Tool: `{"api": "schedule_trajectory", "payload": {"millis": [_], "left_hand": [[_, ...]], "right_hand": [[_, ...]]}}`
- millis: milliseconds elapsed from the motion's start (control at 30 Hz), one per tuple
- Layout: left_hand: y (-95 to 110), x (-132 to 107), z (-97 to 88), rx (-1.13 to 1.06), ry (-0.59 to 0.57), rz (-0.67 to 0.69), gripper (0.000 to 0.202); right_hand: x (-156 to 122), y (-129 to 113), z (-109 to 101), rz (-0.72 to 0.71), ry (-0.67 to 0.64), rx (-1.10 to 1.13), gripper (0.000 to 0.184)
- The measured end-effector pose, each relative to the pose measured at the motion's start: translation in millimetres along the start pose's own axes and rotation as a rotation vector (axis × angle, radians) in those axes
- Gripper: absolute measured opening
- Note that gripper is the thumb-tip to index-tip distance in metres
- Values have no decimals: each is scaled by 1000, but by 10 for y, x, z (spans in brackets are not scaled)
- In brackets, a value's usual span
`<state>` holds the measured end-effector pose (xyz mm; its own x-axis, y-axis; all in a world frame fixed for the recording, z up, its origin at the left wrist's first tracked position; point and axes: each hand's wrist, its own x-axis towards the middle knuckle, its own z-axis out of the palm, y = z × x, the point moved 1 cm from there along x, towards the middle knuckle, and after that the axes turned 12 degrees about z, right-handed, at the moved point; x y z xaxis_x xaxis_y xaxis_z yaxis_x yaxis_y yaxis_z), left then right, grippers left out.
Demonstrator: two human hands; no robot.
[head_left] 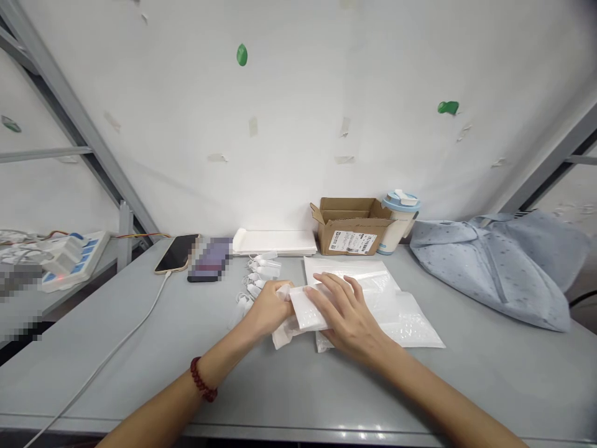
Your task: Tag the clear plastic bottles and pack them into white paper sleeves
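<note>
My left hand (273,307) is closed around the crumpled left end of a white bubble-wrap bag (308,309). On the same bag, my right hand (347,317) rests with fingers stretched over the top, the thumb hidden beneath. Under and behind my right hand lie flat white bubble-wrap bags (413,320), partly overlapping. Beyond my left hand sits a row of several small clear bottles (268,269) with white loops, some of them covered by the hand. Whatever is inside the held bag cannot be made out.
Along the wall stand a stack of white envelopes (275,241), an open cardboard box (352,233) and a blue-lidded cup (398,224). A light-blue cloth bag (489,267) lies right. Left are a charging phone (176,254), a second phone (209,261) and a white cable (135,330).
</note>
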<state>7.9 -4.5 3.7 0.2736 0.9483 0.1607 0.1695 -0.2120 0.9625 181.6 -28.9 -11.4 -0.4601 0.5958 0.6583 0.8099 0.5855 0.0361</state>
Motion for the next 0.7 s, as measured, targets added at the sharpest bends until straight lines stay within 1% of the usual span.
{"api": "schedule_trajectory", "payload": {"millis": [100, 200, 267, 367, 433, 500, 533, 600, 667, 700], "left_hand": [[-31, 6, -7, -54, 71, -40, 28], [-50, 7, -21, -128, 111, -87, 21], [-44, 6, -29, -199, 88, -125, 19], [-16, 2, -48, -336, 15, -153, 31], [-1, 0, -76, -402, 4, -158, 36], [8, 1, -113, -436, -2, -163, 35], [14, 1, -131, -439, -27, -169, 33], [33, -3, -159, -405, -147, -201, 29], [59, -14, -177, -339, -273, -251, 33], [73, -19, -182, -312, -308, -265, 35]], "right_hand": [[-6, 1, 28, -5, 6, -66, 47], [-14, 8, 49, -14, 9, -116, 48], [-19, 17, 59, -16, 2, -129, 48], [-26, 45, 76, 6, 4, -112, 52], [-25, 75, 90, 37, 15, -97, 56], [-18, 106, 101, 59, 16, -82, 59], [-13, 121, 103, 67, 13, -77, 59], [-1, 145, 102, 81, 11, -67, 57], [9, 160, 99, 90, 8, -54, 54], [13, 165, 100, 91, 4, -46, 52]]}}
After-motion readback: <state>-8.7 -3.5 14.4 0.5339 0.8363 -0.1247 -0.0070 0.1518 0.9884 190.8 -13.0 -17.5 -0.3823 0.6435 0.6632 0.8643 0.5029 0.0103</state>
